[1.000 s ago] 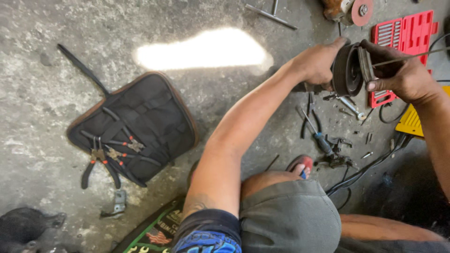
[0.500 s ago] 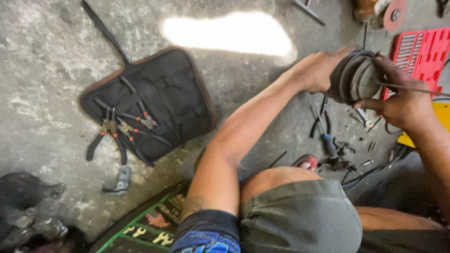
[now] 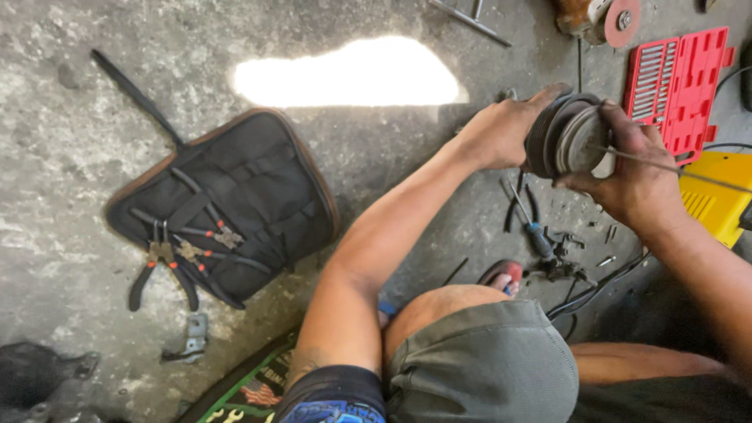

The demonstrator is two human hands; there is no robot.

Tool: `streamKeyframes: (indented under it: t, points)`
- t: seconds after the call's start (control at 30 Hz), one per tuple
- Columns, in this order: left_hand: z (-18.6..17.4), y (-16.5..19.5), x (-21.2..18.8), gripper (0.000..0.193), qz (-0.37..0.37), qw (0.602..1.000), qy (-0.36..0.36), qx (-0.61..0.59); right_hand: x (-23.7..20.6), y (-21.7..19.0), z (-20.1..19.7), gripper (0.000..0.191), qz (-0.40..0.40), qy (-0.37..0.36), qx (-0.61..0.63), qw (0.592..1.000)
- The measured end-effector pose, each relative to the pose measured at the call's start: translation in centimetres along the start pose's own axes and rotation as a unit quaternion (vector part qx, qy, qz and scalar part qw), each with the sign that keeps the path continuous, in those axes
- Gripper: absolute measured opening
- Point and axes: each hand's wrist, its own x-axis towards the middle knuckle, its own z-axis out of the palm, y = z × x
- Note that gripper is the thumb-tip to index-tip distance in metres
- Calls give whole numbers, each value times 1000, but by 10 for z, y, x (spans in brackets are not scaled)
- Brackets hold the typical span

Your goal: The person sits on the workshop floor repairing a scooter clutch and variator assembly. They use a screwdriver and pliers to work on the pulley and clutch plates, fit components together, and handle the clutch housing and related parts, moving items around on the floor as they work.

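Pulley (image 3: pixel 570 139): round, dark metal, grooved rim, pale worn face turned toward your right; held up off the floor between both your hands, above the scattered tools.

Left hand (image 3: pixel 501 129): fingers closed over the rim from the far side, clamped on it.

Right hand (image 3: pixel 630 176): wrapped against the face and near edge, clamped too; a thin rod (image 3: pixel 666 166) runs across the knuckles, and whether you pinch it cannot be told.

Handling, by judgement: heavy for its bulk, rigid, probably greasy, so liable to slip. Grip by the grooved rim, palms opposed; keep fingers clear of the centre bore.

Nearby, on the concrete floor (image 3: pixel 70 157):
- black tool roll (image 3: pixel 258 196), open, with pliers (image 3: pixel 168 262) strapped in
- red socket case (image 3: pixel 674 90), well apart to the right
- yellow box (image 3: pixel 717 200), just beside your right wrist
- screwdriver (image 3: pixel 533 227) and loose bits, below the pulley
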Motion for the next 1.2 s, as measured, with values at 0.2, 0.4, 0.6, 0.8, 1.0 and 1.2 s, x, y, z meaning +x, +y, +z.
streamKeyframes:
  t: [0.2, 0.4, 0.6, 0.8, 1.0, 1.2]
  points:
    - [-1, 5, -2, 104, -55, 998, -23, 27, 25, 35, -15, 94, -249, -65, 69, 964]
    - [7, 6, 0, 105, -74, 995, -24, 54, 20, 25, -10, 122, -37, -95, 8, 995]
    - [12, 4, -2, 103, -79, 995, -13, 63, -2, -11, 7, 109, 180, -31, 59, 981]
    - [25, -1, -21, 107, -66, 994, 38, 81, 4, -6, -6, 114, 59, -26, 56, 996]
    - [29, 0, -24, 103, -54, 994, 63, 77, 1, -4, -3, 106, -1, 24, 74, 997]
    - [22, 7, -23, 106, -59, 995, 49, 62, -19, 28, -3, 100, 92, 1, 322, 942]
